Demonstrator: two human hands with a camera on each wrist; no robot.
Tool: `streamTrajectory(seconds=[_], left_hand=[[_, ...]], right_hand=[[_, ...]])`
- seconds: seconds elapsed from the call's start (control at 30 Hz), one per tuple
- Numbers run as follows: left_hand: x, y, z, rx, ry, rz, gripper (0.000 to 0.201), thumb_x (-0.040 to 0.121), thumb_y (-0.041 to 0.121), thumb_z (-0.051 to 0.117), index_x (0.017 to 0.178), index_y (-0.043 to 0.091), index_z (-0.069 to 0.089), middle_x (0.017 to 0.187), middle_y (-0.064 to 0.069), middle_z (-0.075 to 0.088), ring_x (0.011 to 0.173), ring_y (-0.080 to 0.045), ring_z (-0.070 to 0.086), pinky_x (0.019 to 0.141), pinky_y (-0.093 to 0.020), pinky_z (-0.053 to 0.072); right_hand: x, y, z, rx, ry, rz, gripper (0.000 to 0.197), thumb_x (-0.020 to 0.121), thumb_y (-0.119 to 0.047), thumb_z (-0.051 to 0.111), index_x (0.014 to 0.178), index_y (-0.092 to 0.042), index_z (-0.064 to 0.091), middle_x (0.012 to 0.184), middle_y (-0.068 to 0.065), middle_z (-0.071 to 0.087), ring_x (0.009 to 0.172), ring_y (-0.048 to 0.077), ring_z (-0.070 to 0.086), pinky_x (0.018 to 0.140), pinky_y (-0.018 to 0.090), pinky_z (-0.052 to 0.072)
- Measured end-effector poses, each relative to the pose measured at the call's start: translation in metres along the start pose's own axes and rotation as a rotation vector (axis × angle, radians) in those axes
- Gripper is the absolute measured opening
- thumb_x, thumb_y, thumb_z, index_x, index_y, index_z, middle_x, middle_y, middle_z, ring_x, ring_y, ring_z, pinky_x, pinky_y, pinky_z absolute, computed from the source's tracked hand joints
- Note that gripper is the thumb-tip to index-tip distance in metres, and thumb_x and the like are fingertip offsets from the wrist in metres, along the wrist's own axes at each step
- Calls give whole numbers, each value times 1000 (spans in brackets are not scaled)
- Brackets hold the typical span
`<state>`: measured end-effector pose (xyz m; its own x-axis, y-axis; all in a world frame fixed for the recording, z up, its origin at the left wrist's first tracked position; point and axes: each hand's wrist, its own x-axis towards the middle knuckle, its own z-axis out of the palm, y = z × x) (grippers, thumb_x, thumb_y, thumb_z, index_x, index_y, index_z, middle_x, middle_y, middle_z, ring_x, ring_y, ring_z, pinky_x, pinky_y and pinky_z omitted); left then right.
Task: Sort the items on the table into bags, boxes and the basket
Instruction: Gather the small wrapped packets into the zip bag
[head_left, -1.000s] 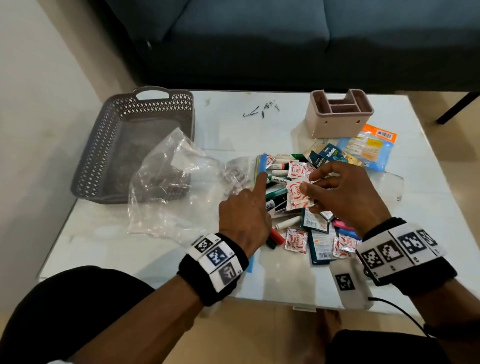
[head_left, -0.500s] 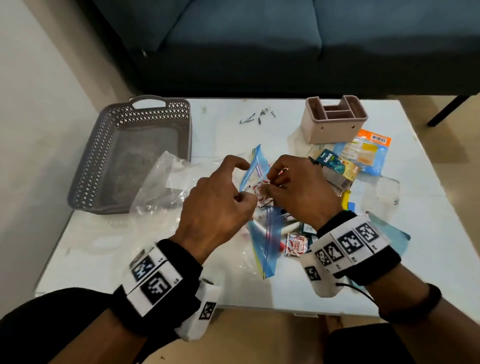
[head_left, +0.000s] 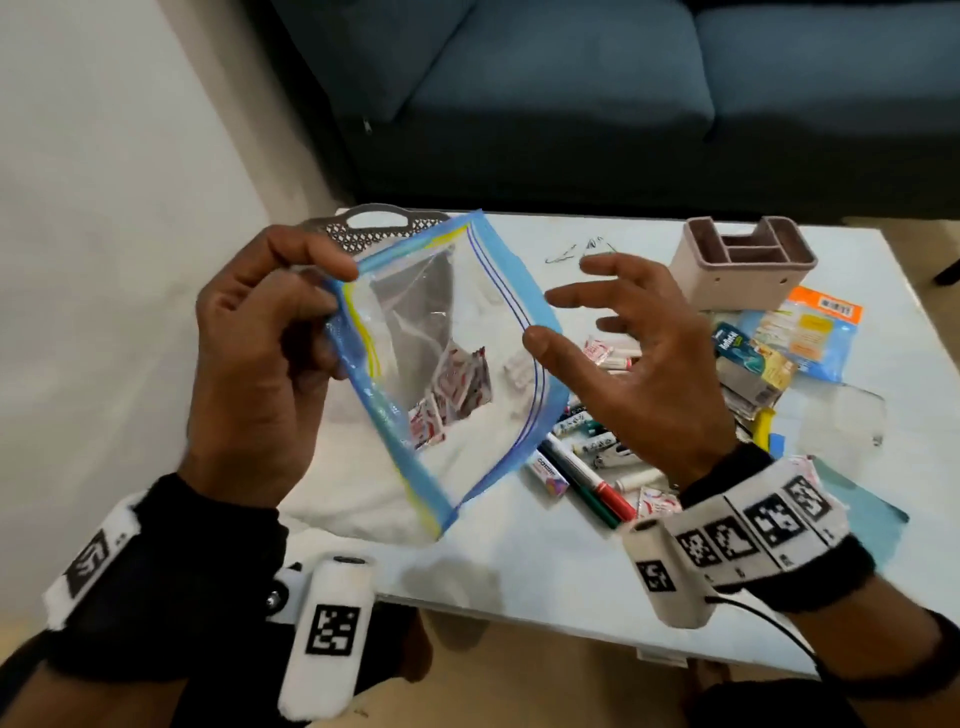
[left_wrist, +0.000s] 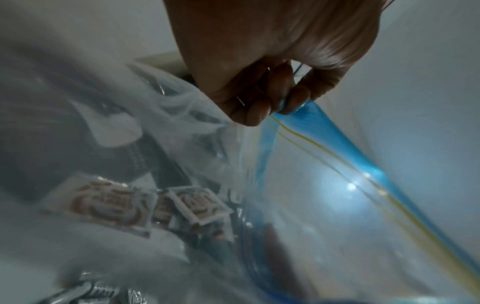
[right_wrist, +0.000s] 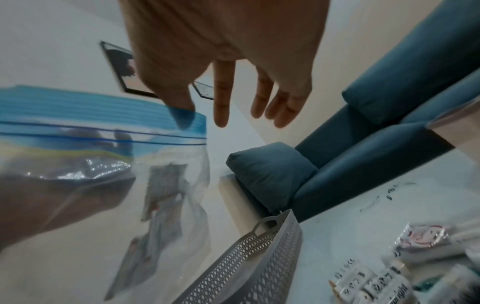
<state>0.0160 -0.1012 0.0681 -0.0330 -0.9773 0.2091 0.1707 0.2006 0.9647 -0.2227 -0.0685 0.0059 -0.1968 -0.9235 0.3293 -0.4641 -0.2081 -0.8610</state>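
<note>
1. Zip bag (head_left: 457, 364) — clear, with a blue seal band — hangs in the air above the counter (head_left: 519, 561), its mouth open and turned up toward the head camera. Red-and-white sachets (head_left: 457, 389) already lie at the bottom of the bag.

2. Left hand (head_left: 260, 374) carries the bag: its grip is narrow, thumb and curled fingers pinching the near-left lip of the bag's seal. The left wrist view shows the same pinch on the blue band (left_wrist: 293, 107).

3. Right hand (head_left: 639, 364) stands just right of the bag, its grip wide and holding nothing; the thumb tip touches the outside of the bag's right lip, and the fingers are spread and straight.

4. Loose items lie right of and below the bag: markers (head_left: 592, 478) and more sachets (head_left: 657, 501) under the right wrist, packets (head_left: 800, 332) further right. So the right hand is plainly the nearer one to them, and the bag's mouth faces it.

5. My reading: the next move is the right hand going down for another sachet while the left keeps the mouth open. The bag's long axis runs from its top-left corner down toward the near edge of the counter, so a drop must come in from above the bag.

6. Behind the bag sits the grey basket (head_left: 374, 228), mostly hidden by it; right of the bag and further back stands the pink organiser box (head_left: 737, 270). Nothing stands between the right hand and the loose pile — only the bag's floppy right lip could fold shut.
</note>
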Motion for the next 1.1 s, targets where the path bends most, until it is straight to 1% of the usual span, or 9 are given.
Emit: streamTrajectory(seconds=[0.13,0.2,0.3,0.4,0.47,0.6,0.77,0.93,1.1], left_hand=[[-5,-4,-12,-6,29,-34,49,81,-5,36,55,25,65,69,11,64,56,-6,45,51,-13,37],[-11,-3,-18,78,24,-17,64,84,-16,31,52,27,66,62,10,61,53,-5,46,50,-19,36],[-20,3,-27,142,-36,38,50,81,-6,37,56,22,70,49,-9,50,39,-17,39,42,-27,20],[-29,2,-25,270,-223,100,26,85,13,54,65,10,70,46,-10,53,34,-27,39,40,-19,30],[-34,-14,-12,483,-366,81,31,91,29,62,70,8,71,51,-4,62,38,-19,52,43,-24,40],[-38,-61,15,1081,-580,104,36,94,56,57,83,26,73,76,15,73,64,-3,66,70,-30,55],[-34,-102,40,1424,-704,15,40,93,65,51,101,32,71,99,6,74,98,-21,66,84,-36,52],[-33,-117,75,1400,-685,10,39,95,60,54,122,34,64,108,-6,71,106,-31,63,84,-36,46],[-53,-122,119,1262,-722,141,34,95,57,56,121,36,63,94,4,73,98,-24,65,73,-33,44]], right_hand=[[-7,-23,0,347,-168,191,39,81,-13,84,117,-13,70,96,4,79,83,26,77,76,46,64],[-8,-29,1,438,-176,234,37,82,-6,82,117,-11,70,91,9,79,79,35,76,77,49,63],[-3,-24,6,473,-183,336,32,82,-3,81,112,-8,70,89,13,79,77,36,75,74,43,65],[1,-1,16,318,-226,432,25,83,-2,81,106,-3,70,85,17,78,75,32,77,69,37,65],[3,15,23,202,-277,452,20,83,-3,81,101,-4,71,84,16,78,75,32,77,73,40,65],[7,41,15,-53,-335,399,15,86,-11,78,99,-16,73,81,1,79,74,19,77,76,42,64],[9,68,-42,-570,-291,280,15,83,-14,74,98,-19,74,85,0,75,80,22,72,76,38,60],[-11,78,-83,-779,-496,520,33,63,-36,94,77,-29,65,84,-7,71,82,20,68,78,41,59],[-45,87,-79,-928,-649,486,42,68,-49,88,83,-27,56,93,-5,64,89,21,62,72,33,49]])
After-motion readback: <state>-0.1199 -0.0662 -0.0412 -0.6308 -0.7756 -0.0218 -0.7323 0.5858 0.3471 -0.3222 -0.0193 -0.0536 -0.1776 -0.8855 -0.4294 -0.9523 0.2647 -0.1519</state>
